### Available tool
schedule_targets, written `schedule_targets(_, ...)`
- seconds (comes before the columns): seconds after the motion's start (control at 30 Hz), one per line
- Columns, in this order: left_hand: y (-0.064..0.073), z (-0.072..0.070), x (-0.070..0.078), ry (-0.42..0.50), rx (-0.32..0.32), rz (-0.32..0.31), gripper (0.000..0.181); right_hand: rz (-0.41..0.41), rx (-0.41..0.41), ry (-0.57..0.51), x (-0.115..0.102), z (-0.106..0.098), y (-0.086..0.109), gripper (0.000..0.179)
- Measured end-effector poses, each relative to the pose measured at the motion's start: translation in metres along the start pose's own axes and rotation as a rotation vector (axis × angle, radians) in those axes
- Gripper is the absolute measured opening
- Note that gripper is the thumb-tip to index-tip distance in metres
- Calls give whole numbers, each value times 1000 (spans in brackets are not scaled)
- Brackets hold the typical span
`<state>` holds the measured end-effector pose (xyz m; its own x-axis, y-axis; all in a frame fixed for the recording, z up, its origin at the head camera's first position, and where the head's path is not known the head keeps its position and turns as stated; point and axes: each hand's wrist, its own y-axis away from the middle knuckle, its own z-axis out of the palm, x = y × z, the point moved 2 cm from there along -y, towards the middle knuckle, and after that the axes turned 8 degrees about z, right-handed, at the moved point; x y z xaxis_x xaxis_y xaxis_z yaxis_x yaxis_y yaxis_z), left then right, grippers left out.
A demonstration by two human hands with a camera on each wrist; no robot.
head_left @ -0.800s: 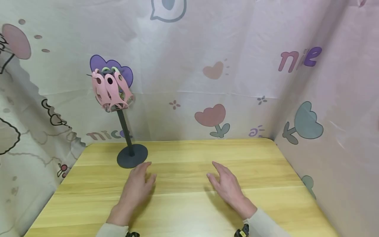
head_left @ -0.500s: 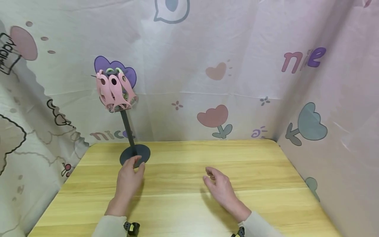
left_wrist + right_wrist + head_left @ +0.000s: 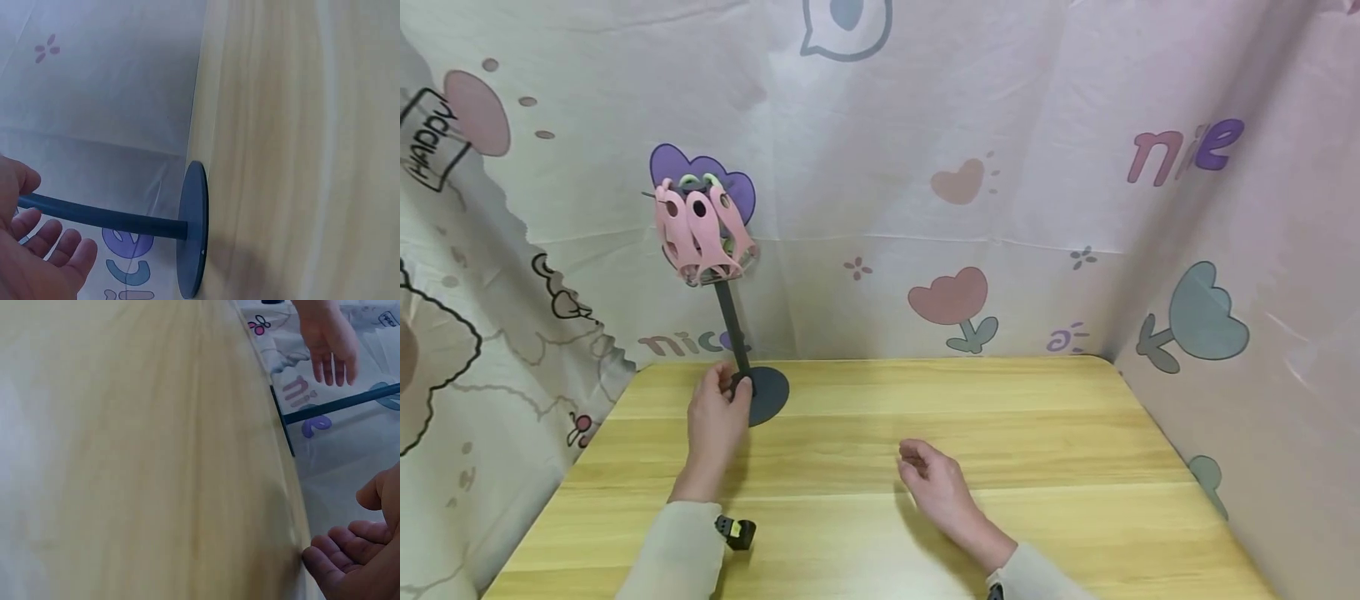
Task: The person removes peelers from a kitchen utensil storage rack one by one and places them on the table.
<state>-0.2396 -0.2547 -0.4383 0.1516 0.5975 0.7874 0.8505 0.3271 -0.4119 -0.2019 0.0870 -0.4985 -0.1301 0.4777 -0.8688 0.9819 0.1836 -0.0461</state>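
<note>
A dark stand (image 3: 733, 329) with a round base (image 3: 770, 396) stands upright at the table's back left. Pink pieces with oval holes (image 3: 703, 229) hang in a ring round its top, with some pale green ones partly hidden behind; their kind cannot be told. My left hand (image 3: 718, 417) is at the lower pole, thumb and fingers apart. In the left wrist view the pole (image 3: 106, 217) runs between thumb and fingers, while the right wrist view shows a gap between pole and hand. Over the middle of the table is my right hand (image 3: 936, 483), fingers loosely bent, holding nothing.
The light wooden table (image 3: 1000, 417) has rounded back corners. A pale printed cloth (image 3: 850, 150) hangs behind it and along both sides, close to the stand. Each wrist wears a small black device, the left one (image 3: 737, 533) plainly seen.
My left hand has moved forward from in front of the base to the lower pole. My right hand has drawn slightly left and nearer, its fingers bending. The stand stays put while the view shifts.
</note>
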Motion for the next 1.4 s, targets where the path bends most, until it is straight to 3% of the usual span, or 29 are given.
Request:
schedule_targets(0.33,-35,2,-10,4,-23,33,59,1,-55,-54,-1,12,-1,35)
schedule_targets(0.53,-51,6,-14,62,-31,30,60,1,-56,-46,-2,17,-1,35)
schedule_targets(0.8,-62,8,-20,111,-66,17,58,-8,-67,-17,-3,18,1,36)
schedule_targets(0.93,-68,9,-27,85,-60,19,51,-19,-72,-20,-2,18,2,36)
schedule_targets(1.13,-75,8,-29,28,-58,47,42,-14,-68,-21,-2,19,3,35)
schedule_targets(1.4,-83,7,-36,102,-123,112,40,-24,-57,-33,-1,20,2,34)
